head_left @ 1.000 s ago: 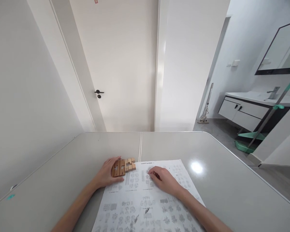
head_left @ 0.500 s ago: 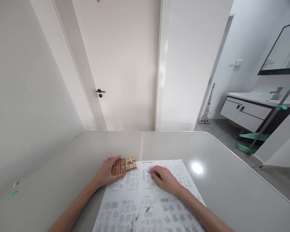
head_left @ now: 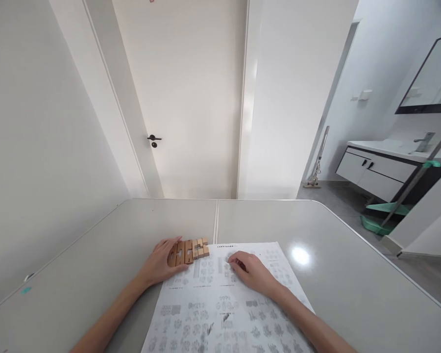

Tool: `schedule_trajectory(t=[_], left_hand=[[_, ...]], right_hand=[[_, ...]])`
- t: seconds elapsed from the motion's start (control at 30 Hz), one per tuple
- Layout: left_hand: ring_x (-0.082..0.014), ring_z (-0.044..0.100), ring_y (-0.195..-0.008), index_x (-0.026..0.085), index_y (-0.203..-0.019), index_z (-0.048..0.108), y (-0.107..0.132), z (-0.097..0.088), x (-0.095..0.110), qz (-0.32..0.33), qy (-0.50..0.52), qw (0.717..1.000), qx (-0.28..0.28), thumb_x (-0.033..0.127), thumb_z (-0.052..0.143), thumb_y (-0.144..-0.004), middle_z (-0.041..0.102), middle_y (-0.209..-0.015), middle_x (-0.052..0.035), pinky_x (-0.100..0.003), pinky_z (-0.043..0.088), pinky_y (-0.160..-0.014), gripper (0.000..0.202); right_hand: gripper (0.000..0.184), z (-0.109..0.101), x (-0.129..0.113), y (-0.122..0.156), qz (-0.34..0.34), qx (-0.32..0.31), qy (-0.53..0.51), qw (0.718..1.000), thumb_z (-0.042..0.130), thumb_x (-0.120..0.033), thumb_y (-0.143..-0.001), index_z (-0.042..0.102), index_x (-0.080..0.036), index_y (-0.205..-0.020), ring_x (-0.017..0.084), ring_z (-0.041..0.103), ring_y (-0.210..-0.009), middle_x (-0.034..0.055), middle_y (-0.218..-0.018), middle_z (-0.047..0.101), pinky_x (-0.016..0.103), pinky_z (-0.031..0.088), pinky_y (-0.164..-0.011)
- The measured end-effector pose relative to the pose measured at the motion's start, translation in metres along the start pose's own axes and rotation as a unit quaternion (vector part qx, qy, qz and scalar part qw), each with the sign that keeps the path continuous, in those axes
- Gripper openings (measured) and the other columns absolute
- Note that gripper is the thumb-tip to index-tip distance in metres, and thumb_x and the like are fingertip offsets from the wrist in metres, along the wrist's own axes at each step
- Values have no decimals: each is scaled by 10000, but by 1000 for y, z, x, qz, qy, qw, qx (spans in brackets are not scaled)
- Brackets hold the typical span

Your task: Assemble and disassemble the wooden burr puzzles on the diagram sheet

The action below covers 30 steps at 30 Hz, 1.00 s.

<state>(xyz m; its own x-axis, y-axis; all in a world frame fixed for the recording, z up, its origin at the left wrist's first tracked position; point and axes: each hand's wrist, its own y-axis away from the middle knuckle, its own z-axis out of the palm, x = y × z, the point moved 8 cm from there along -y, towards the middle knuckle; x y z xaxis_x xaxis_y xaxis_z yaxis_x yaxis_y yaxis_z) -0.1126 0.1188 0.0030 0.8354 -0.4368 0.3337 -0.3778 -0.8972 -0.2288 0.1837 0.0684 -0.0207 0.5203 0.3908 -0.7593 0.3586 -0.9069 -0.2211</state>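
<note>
A row of notched wooden puzzle pieces point(head_left: 188, 251), brown at the left and paler at the right end, lies at the upper left corner of a printed sheet point(head_left: 202, 306). My left hand point(head_left: 161, 262) cups the row's left end, its fingers along the far side and its thumb along the near side. On the upper middle of the sheet rests my right hand point(head_left: 250, 272), its fingers curled and drawn together. A small pale spot shows at its fingertips; what it is cannot be made out.
The sheet lies on a glossy light-grey table point(head_left: 334, 274) with a seam down its middle. A teal mark point(head_left: 26, 290) is at the left edge. Beyond stand a white door point(head_left: 191, 98), a mop point(head_left: 316, 166), a green dustpan point(head_left: 377, 225) and a sink cabinet point(head_left: 377, 169).
My left hand has slid slightly left along the puzzle pieces, baring a little more of them. My right hand stays where it was. The whole view has shifted a touch.
</note>
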Motion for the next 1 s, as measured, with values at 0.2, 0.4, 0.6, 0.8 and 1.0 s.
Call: schedule_trajectory(t=[0.2,0.4,0.6,0.8,1.0], left_hand=[[-359,508,-1316,240,-1454,477,9,-6,-11,-15,-6,1000,-9,675,701,-767,579,-1413,-116,-483,452,-1077,842],[-359,521,-1302,231,-1448,487,12,-9,-10,-12,2,1000,-7,668,694,-782,588,-1392,-128,-477,469,-1062,822],[-351,537,-1292,249,-1419,523,11,-11,-7,-7,9,1000,7,660,699,-779,600,-1382,-112,-462,482,-1050,781],[-349,518,-1301,254,-1427,510,10,-7,-9,-12,16,1000,-20,651,682,-806,579,-1400,-115,-471,472,-1058,757],[-343,512,-1295,253,-1411,518,12,-8,-9,-20,17,999,-19,645,671,-821,584,-1381,-112,-464,463,-1065,724]], right_hand=[[234,1,1,0,1,0,6,1000,448,-307,-988,671,-243,-1022,202,644,-776,24,-897,718,318,482,-707],[242,0,0,1,-6,1,9,1000,445,-320,-990,669,-240,-1032,206,645,-788,30,-917,721,329,487,-722],[248,0,0,1,0,-2,9,1000,441,-322,-992,671,-240,-1037,208,644,-772,30,-897,717,337,491,-722],[245,1,-1,1,-2,-4,5,1000,442,-319,-995,670,-239,-1038,200,636,-751,25,-893,717,330,487,-713],[237,1,-1,-1,-2,0,10,1000,449,-304,-985,673,-234,-1021,211,657,-811,40,-959,727,327,491,-731]])
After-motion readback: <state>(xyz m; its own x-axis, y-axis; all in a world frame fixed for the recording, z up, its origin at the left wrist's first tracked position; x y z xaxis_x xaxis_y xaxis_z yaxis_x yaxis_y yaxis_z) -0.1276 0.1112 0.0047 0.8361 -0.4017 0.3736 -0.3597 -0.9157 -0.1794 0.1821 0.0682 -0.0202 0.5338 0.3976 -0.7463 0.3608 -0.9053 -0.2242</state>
